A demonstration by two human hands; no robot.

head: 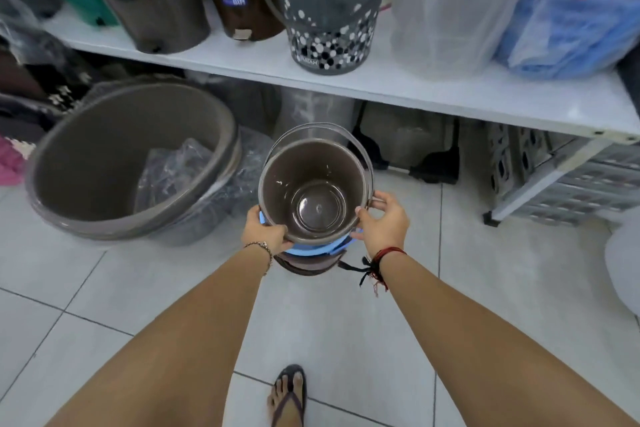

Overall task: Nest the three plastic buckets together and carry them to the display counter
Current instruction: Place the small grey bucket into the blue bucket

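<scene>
A brown plastic bucket sits on top of a nested stack held above the tiled floor, its grey handle folded back over the far rim. Under its rim shows the rim of a blue bucket, and below that the rim of a dark brown bucket. My left hand grips the left side of the brown bucket's rim. My right hand grips the right side, fingers by the handle's pivot. The lower buckets' bodies are hidden.
A large grey tub holding crumpled plastic wrap stands on the floor at left. A white shelf ahead carries bins, a spotted grey bucket and wrapped goods. Crates sit under it at right. My sandalled foot is below.
</scene>
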